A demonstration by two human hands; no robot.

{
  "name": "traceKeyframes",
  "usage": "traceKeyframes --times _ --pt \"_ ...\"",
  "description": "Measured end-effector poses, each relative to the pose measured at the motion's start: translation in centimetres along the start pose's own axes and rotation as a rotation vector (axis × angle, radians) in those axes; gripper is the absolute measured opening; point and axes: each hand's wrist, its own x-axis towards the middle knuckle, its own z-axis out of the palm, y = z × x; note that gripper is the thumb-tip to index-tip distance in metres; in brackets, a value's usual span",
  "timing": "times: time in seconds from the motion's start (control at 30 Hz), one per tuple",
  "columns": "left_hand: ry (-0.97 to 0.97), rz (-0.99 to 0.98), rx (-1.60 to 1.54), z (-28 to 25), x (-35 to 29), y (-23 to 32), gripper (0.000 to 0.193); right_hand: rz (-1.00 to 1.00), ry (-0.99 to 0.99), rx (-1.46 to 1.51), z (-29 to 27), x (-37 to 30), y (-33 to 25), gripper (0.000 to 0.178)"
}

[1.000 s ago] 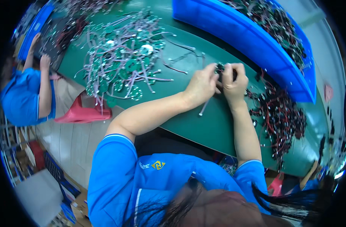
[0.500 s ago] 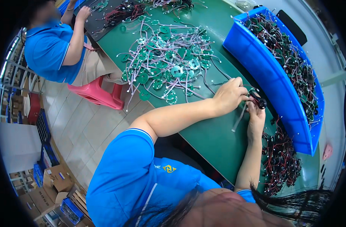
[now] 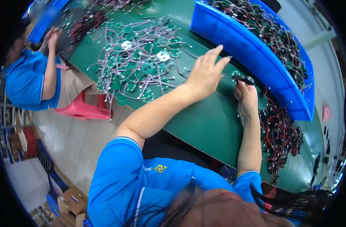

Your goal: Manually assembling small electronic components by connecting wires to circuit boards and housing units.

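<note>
My left hand (image 3: 205, 73) hovers above the green table with its fingers spread, holding nothing. To its right, my right hand (image 3: 247, 97) is closed on a small round green circuit board (image 3: 235, 74) with a black cylindrical part (image 3: 248, 80) attached to it. The fingers partly cover this piece, so how the two join cannot be made out. Left of my left hand lies a wide heap of green circuit boards (image 3: 146, 68) with pale lilac cables. Beside my right forearm is a pile of black parts with red wires (image 3: 279, 136).
A long blue bin (image 3: 245, 47) full of wired boards stands along the table's far right side. The green table (image 3: 203, 130) runs under everything. At far left, a co-worker in a blue shirt (image 3: 27, 81) sits on a pink stool (image 3: 84, 109), hands over a dark mat (image 3: 69, 36).
My left hand has come away from the piece, moved up and left, and opened. My right hand keeps the board and black part, slightly higher and further left. The whole view has shifted.
</note>
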Motion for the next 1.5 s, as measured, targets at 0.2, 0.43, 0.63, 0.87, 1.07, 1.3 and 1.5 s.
traceKeyframes --times 0.2,0.43,0.63,0.87,1.07,1.3,1.5 --pt "-0.629 -0.64 -1.058 -2.4 0.2 1.0 0.029 -0.06 -0.062 -0.14 0.5 0.1 -0.9 0.008" --pt "-0.982 -0.581 -0.828 -2.8 1.3 -1.4 0.018 -0.133 -0.208 -0.501 -0.6 0.8 -0.5 0.01" --pt "-0.695 -0.659 -0.911 -2.4 1.7 -2.3 0.019 -0.147 -0.174 -0.538 -0.2 1.4 -1.2 0.012" --pt "-0.459 -0.905 -1.094 -2.3 1.9 -3.0 0.017 -0.685 -0.162 -1.049 -2.6 2.9 -0.4 0.012" --pt "-0.382 -0.925 -1.09 -2.1 1.8 -2.1 0.016 -0.133 -0.109 -0.786 -1.5 1.6 -2.7 0.012" --pt "-0.468 -0.931 -1.153 -1.1 1.4 -1.4 0.019 -0.083 -0.101 0.045 0.0 1.6 -2.5 0.013" --pt "-0.484 -0.982 -1.253 -0.9 1.6 -0.7 0.019 -0.213 0.016 0.212 0.7 1.9 -1.3 0.017"
